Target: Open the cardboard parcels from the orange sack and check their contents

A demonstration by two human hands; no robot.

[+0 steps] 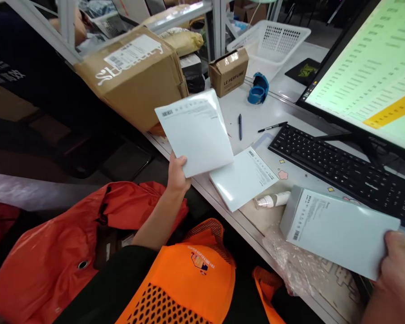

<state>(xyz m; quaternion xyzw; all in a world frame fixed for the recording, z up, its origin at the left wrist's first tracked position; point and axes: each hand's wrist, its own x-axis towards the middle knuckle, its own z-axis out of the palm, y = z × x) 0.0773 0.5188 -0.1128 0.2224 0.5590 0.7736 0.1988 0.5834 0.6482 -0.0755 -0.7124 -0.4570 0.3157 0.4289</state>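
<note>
At the desk (253, 114) | left hand (178, 175) grips flat box (196, 135), right hand (398, 261) thick box (344, 231) | seems holding step | next may need care

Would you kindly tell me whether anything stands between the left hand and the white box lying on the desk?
Only the held white box, gripped in the left hand: its lower corner overlaps the lying white box in this view, though whether they touch is unclear. Nothing else visible stands between.

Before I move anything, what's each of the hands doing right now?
Left hand: closed, holding a flat white box by its near edge.
Right hand: closed, gripping one end of a thicker white box.
</note>
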